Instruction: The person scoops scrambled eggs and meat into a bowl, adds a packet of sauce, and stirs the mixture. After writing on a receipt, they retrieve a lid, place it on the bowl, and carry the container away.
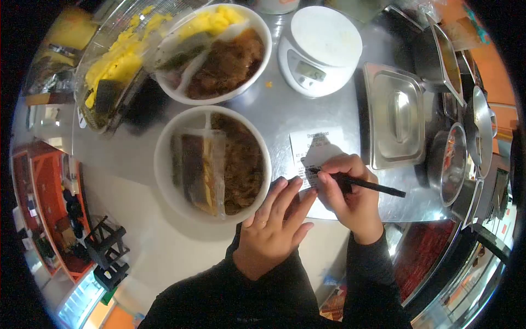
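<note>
My right hand (350,197) grips a black pen (375,185), its tip over the printed lines of a white paper receipt (300,143). The receipt lies on the steel table. With fingers stretched out, my left hand (274,230) is at the receipt's lower left edge, beside a white bowl (164,181). That bowl holds brown shredded food and clear packets (200,172), one with dark contents. Behind it, a second white bowl (267,60) has brown meat, yellow food and a packet in its divided compartments.
A white kitchen scale (323,44) stands behind the receipt. To the right are a lidded steel pan (397,118) and a round steel bowl (453,164). A tray of yellow food (112,71) is at the back left. The steel table (307,112) has its edge before me.
</note>
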A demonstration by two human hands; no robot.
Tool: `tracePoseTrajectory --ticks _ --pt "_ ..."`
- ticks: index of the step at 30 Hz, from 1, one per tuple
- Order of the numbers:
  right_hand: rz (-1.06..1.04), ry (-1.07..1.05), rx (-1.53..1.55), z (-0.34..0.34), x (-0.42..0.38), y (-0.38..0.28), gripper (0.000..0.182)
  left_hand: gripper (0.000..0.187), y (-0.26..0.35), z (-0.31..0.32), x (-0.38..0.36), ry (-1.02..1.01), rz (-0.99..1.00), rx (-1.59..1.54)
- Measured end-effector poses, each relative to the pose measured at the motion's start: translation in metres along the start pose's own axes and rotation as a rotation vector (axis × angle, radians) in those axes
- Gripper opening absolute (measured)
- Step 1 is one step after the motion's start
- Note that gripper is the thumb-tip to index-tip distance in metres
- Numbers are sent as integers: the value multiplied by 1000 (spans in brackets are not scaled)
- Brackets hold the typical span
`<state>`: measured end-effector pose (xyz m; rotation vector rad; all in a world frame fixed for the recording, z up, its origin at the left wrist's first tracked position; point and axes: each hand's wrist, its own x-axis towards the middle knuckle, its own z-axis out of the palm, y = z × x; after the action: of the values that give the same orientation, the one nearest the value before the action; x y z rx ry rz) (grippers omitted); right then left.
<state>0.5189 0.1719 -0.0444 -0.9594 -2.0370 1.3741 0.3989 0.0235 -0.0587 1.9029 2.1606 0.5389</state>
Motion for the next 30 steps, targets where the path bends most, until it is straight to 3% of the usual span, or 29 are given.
tracePoseTrajectory --ticks 3,6,16,20,30 --pt "-80 137 -153 1 -2 5 12 53 0 2 1 5 -7 -23" --pt "-60 283 -89 2 -13 7 12 55 1 0 1 -20 -22 -28" --pt "55 225 12 1 -20 8 12 49 -1 7 0 29 21 31" --pt "-21 169 -43 2 -16 6 12 47 -3 9 1 41 45 27" --pt "4 367 4 11 -19 11 12 44 -3 12 2 67 63 -3"
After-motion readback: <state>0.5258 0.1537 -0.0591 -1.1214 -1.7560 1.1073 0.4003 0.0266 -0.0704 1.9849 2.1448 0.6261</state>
